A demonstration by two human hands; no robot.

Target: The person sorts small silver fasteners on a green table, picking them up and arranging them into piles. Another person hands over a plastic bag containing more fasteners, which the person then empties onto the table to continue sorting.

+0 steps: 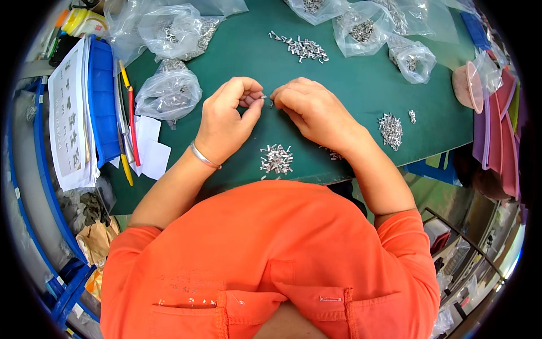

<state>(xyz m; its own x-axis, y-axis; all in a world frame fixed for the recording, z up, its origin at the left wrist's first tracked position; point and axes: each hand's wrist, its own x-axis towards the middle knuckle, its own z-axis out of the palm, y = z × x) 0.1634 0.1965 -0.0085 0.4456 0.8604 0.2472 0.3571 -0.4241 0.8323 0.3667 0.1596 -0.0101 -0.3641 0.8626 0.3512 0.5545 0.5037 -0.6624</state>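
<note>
Above the table, my left hand [226, 121] is closed, with a small silvery metal piece [263, 97] pinched between thumb and forefinger. Close by on the right, the fingers of my right hand [319, 110] are pinched around another small metal piece [271, 104], mostly hidden by the fingertips. The two pieces are slightly apart. A pile of small bent metal pieces [276, 160] lies near my body, below the hands. Farther off spreads a second pile of similar pieces [305, 49]. Part of another little pile [333, 153] shows beside my right forearm.
On the green table [237, 51], a pile of small metal parts [390, 131] lies at right. Clear bags of parts [169, 93] [361, 29] stand left and at the back. A blue bin [104, 101], papers [70, 118] and pens line the left; a pink cup [467, 86] sits right.
</note>
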